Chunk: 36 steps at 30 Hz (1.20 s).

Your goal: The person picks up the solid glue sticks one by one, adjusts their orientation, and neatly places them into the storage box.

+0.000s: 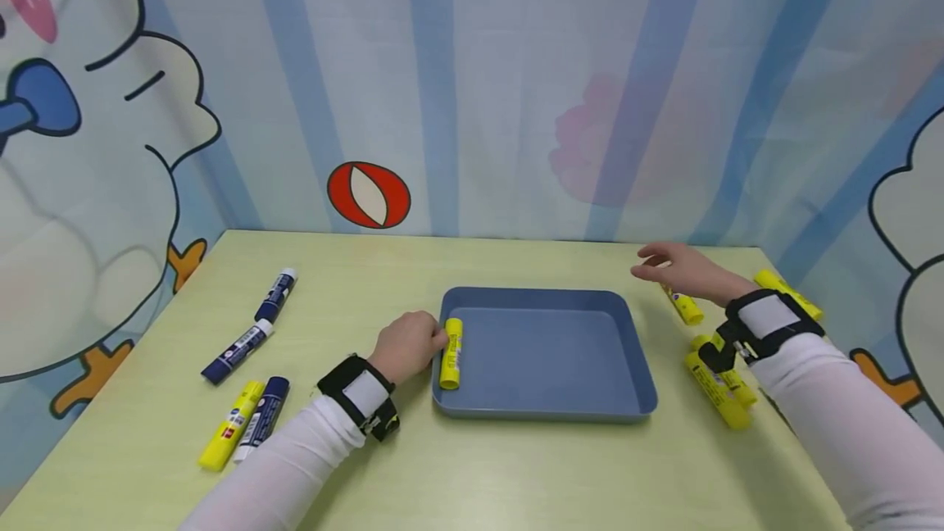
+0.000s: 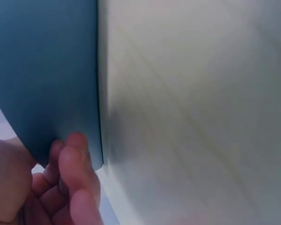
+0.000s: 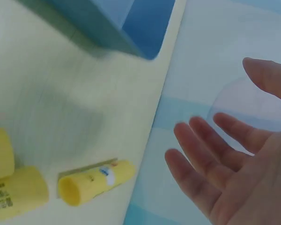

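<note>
A blue-grey tray (image 1: 546, 415) lies on the table, with a yellow glue stick (image 1: 451, 355) inside along its left wall. My left hand (image 1: 406, 345) grips the tray's left rim beside that stick. In the left wrist view, curled fingers (image 2: 77, 161) touch the tray's outer wall (image 2: 51, 70); the thumb is mostly hidden. Beyond the tray's right side, my right hand (image 1: 689, 270) hovers with spread, loosely bent fingers and holds nothing. Below it lies a yellow glue stick (image 1: 686, 307), partly covered in the head view but plain in the right wrist view.
More yellow glue sticks lie at right, one at the back (image 1: 787, 293) and a group (image 1: 717, 392) under the right forearm. At left are several dark blue glue sticks (image 1: 238, 351) and one yellow glue stick (image 1: 231, 426). A patterned curtain (image 1: 501, 105) hangs behind the table.
</note>
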Each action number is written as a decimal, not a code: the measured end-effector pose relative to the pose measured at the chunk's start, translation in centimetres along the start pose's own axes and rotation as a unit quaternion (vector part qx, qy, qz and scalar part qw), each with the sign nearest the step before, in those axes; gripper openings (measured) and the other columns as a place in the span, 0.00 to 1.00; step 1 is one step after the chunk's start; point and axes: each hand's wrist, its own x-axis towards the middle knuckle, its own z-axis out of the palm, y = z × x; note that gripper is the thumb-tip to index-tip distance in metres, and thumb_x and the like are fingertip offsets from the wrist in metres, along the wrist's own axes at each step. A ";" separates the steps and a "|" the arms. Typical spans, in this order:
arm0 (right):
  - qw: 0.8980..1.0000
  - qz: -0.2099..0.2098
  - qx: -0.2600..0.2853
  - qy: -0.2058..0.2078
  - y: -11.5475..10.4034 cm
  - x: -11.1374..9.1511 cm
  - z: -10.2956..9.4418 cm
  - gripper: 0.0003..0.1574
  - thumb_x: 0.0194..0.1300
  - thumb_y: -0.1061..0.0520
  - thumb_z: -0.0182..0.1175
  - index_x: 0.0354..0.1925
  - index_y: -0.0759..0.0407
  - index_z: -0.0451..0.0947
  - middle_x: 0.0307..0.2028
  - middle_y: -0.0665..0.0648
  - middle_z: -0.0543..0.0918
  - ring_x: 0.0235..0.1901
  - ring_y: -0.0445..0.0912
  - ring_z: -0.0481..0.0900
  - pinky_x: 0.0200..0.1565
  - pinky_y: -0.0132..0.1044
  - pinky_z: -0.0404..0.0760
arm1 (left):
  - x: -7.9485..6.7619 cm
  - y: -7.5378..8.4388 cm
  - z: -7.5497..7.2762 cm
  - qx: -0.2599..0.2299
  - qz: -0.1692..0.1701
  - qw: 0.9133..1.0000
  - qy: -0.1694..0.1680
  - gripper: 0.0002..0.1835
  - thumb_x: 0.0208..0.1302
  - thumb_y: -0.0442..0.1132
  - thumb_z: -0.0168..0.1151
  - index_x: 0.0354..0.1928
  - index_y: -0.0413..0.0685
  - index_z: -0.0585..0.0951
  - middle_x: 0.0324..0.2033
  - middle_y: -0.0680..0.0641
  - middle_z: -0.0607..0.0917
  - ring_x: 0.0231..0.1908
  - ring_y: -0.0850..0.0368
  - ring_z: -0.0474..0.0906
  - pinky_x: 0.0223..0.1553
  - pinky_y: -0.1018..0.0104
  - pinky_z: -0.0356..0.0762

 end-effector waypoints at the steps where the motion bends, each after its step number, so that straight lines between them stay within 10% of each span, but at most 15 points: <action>1: 1.000 0.005 -0.003 0.006 0.5 0.0 0.0 0.44 0.73 0.43 0.50 0.69 0.75 0.52 0.62 0.78 0.63 0.59 0.69 0.66 0.53 0.58 0.71 | 0.0 0.0 0.0 0.001 0.000 1.000 0.000 0.22 0.64 0.36 0.55 0.11 0.50 0.66 0.11 0.54 0.68 0.14 0.60 0.67 0.18 0.69 0.60; 7: 0.996 0.040 -0.063 0.039 3.5 0.7 0.2 0.51 0.71 0.43 0.52 0.69 0.81 0.44 0.64 0.84 0.54 0.62 0.75 0.55 0.57 0.65 0.62 | 0.0 0.0 0.1 0.004 -0.002 1.000 0.001 0.22 0.65 0.37 0.55 0.11 0.50 0.66 0.11 0.53 0.69 0.14 0.59 0.67 0.18 0.69 0.61; 15: 0.972 0.104 -0.192 0.084 6.8 1.8 1.1 0.52 0.65 0.46 0.59 0.66 0.82 0.48 0.58 0.87 0.58 0.50 0.75 0.69 0.48 0.65 0.70 | 0.1 0.3 0.1 0.007 0.001 1.000 -0.001 0.21 0.64 0.36 0.55 0.11 0.50 0.67 0.11 0.53 0.71 0.14 0.59 0.69 0.18 0.68 0.62; 25: 0.968 0.184 -0.167 -0.020 9.2 4.1 1.9 0.73 0.53 0.30 0.64 0.65 0.85 0.43 0.59 0.87 0.57 0.57 0.75 0.62 0.55 0.63 0.67 | 0.0 0.4 0.0 0.004 -0.001 1.000 -0.007 0.22 0.65 0.37 0.54 0.11 0.49 0.67 0.11 0.53 0.71 0.14 0.59 0.69 0.18 0.69 0.62; 36: 0.956 0.186 -0.227 0.003 7.5 3.5 1.7 0.27 0.65 0.47 0.59 0.36 0.73 0.70 0.26 0.62 0.73 0.27 0.52 0.73 0.33 0.43 0.72 | -0.3 0.6 0.1 0.003 0.007 1.000 -0.002 0.22 0.65 0.37 0.55 0.11 0.50 0.67 0.10 0.54 0.70 0.13 0.60 0.68 0.17 0.69 0.61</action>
